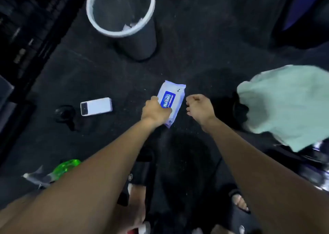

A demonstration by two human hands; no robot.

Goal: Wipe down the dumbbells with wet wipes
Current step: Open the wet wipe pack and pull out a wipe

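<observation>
The left hand (155, 111) grips the wet-wipe pack (171, 102), held just above the dark floor (106, 73) with its long axis running away from the person, while the right hand (199, 109), curled and holding nothing, hovers just beside its right edge.

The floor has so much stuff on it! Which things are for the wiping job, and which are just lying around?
For the job:
- pack of wet wipes, held by the left hand
- right hand, fingers curled, holding nothing
- bin with white scraps inside, probably

Just lying about:
- phone
- green spray bottle
- pale green cloth
</observation>
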